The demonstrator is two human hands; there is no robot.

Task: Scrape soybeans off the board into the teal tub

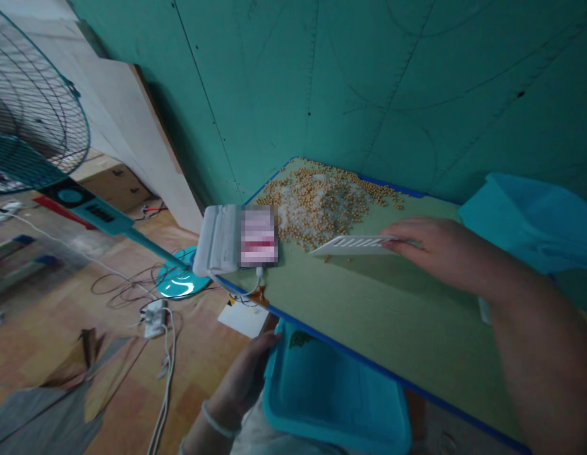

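My right hand (423, 243) grips the right end of a flat white slotted plastic piece (352, 244), its fingers and thumb closed on it. The piece stands on its long edge on the table (369, 303), at the near side of a heap of soybeans (316, 205) mixed with small white grains. A few loose beans lie beside it. Below the table's front edge, my left hand (253, 366) grasps the left rim of a turquoise plastic bin (340, 385); its fingertips are partly hidden. The part of the bin's inside that shows holds nothing visible.
A white device (217, 240) with a blurred screen (258, 236) sits at the table's left corner, with a cable. A turquoise container (525, 218) stands at the right. On the left are a fan (98, 212), a power strip (154, 318) and cords. A green wall (369, 82) rises behind.
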